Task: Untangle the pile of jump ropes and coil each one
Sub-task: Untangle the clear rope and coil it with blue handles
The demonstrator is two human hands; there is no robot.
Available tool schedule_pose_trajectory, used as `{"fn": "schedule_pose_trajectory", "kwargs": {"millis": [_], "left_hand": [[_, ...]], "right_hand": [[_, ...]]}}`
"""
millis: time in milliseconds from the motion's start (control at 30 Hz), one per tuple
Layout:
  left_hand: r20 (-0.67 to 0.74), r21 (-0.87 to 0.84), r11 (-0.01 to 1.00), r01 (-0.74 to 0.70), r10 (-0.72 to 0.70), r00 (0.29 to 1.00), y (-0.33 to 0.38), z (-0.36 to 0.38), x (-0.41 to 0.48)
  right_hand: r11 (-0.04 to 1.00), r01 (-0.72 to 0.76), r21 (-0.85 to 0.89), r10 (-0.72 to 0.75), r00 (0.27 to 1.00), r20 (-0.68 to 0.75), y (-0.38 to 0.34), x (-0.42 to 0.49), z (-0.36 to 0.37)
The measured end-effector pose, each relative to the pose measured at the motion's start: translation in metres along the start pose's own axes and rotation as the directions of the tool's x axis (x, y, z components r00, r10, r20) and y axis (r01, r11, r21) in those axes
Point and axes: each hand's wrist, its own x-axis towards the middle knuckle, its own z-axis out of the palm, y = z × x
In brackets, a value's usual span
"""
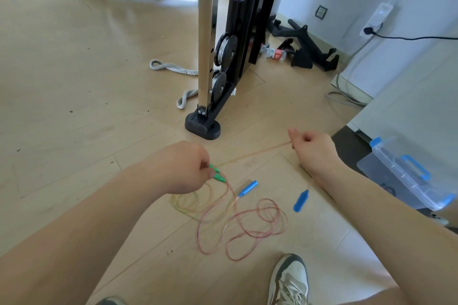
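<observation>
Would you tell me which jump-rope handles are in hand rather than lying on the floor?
The green handles, pinched by the left hand; the two blue handles lie untouched on the floor.

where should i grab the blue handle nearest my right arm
Take the blue plastic jump-rope handle around its middle, coming down from above. It lies flat on the wooden floor, apart from the red cord loops, pointing roughly away from you, so pinch across its two long sides.
</observation>
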Motion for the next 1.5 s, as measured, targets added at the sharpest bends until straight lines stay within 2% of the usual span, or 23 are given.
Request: {"fn": "schedule_pose_trajectory", "kwargs": {"millis": [33,67,133,200,267,300,400,433,567,633,700,767,867,900,1000,1033,1100,1133,1200,1367,1400,1433,1500], "left_hand": [[-0.005,-0.075,0.997,-0.003,0.003,1.000,0.000,0.000,0.000],[-0.017,-0.224,0.974,-0.020,0.016,1.000,0.003,0.000,-0.003],[-0.074,-0.460,0.884,-0.089,0.062,0.995,0.018,-0.001,-0.009],[-0.183,-0.511,0.845,-0.160,0.075,0.980,0.026,-0.002,-0.008],[-0.320,-0.479,0.861,-0.167,0.006,0.948,0.021,-0.002,-0.002],[-0.352,-0.444,0.887,-0.126,-0.044,0.935,0.015,-0.004,0.002],[-0.301,-0.268,0.963,0.040,-0.123,0.946,-0.001,-0.005,0.005],[-0.274,-0.244,0.970,0.025,-0.094,0.957,-0.001,-0.004,0.003],[-0.208,-0.343,0.910,-0.235,0.170,0.963,0.024,0.008,-0.009],[-0.169,-0.423,0.865,-0.270,0.218,0.961,0.031,0.012,-0.008],[-0.221,-0.477,0.834,-0.275,0.189,0.957,0.031,0.008,-0.008],[-0.345,-0.532,0.791,-0.302,0.123,0.931,0.029,0.002,-0.007],[-0.487,-0.680,0.668,-0.301,-0.105,0.867,0.022,-0.008,-0.002],[-0.502,-0.688,0.667,-0.286,-0.153,0.851,0.018,-0.009,0.002],[-0.520,-0.509,0.840,-0.187,-0.127,0.845,0.007,-0.003,0.010],[-0.490,-0.412,0.902,-0.128,-0.101,0.866,0.005,0.001,0.012],[-0.342,-0.180,0.984,-0.004,-0.059,0.938,0.007,0.013,0.014],[-0.255,-0.096,0.995,0.009,-0.034,0.966,0.010,0.020,0.013],[-0.136,-0.065,0.995,-0.075,0.065,0.989,0.021,0.034,0.011],[-0.135,-0.040,0.961,-0.274,0.266,0.954,0.045,0.044,-0.004],[-0.134,-0.061,0.952,-0.299,0.289,0.948,0.047,0.041,-0.007],[-0.133,-0.112,0.940,-0.323,0.308,0.942,0.047,0.038,-0.010],[-0.162,-0.271,0.895,-0.355,0.321,0.933,0.046,0.029,-0.012]], "right_hand": [[0.995,-0.004,-0.102,0.008,0.999,0.037,0.007,0.002,0.001],[0.987,0.002,-0.158,0.017,0.993,0.120,0.011,0.002,0.003],[0.997,-0.028,-0.075,0.053,0.929,0.366,0.011,-0.004,0.008],[0.997,-0.064,0.049,0.024,0.813,0.582,0.001,-0.011,0.010],[0.991,-0.045,0.128,-0.053,0.740,0.671,-0.008,-0.015,0.009],[0.985,-0.035,0.170,-0.089,0.737,0.670,-0.012,-0.017,0.008],[0.966,0.015,0.259,-0.171,0.785,0.595,-0.025,-0.025,0.003],[0.958,0.038,0.284,-0.207,0.778,0.593,-0.030,-0.029,0.001],[0.922,0.051,0.384,-0.310,0.691,0.653,-0.049,-0.048,0.002],[0.917,0.040,0.397,-0.315,0.684,0.658,-0.055,-0.052,0.004],[0.917,0.017,0.398,-0.293,0.706,0.645,-0.053,-0.049,0.005],[0.923,-0.001,0.384,-0.265,0.722,0.639,-0.047,-0.044,0.004],[0.926,-0.039,0.376,-0.242,0.705,0.667,-0.036,-0.040,0.003],[0.923,-0.055,0.381,-0.238,0.695,0.678,-0.034,-0.040,0.002],[0.906,-0.109,0.410,-0.247,0.651,0.718,-0.036,-0.042,-0.002],[0.886,-0.149,0.440,-0.257,0.633,0.731,-0.038,-0.043,-0.002],[0.806,-0.243,0.540,-0.300,0.619,0.726,-0.043,-0.046,-0.004],[0.756,-0.274,0.594,-0.322,0.634,0.703,-0.046,-0.046,-0.005],[0.676,-0.309,0.669,-0.324,0.691,0.646,-0.050,-0.047,-0.005],[0.576,-0.327,0.749,-0.261,0.795,0.548,-0.045,-0.042,0.006],[0.600,-0.284,0.748,-0.243,0.826,0.508,-0.041,-0.039,0.008],[0.675,-0.190,0.713,-0.237,0.860,0.453,-0.036,-0.036,0.010],[0.850,0.075,0.521,-0.293,0.889,0.352,-0.028,-0.035,0.009]]}}
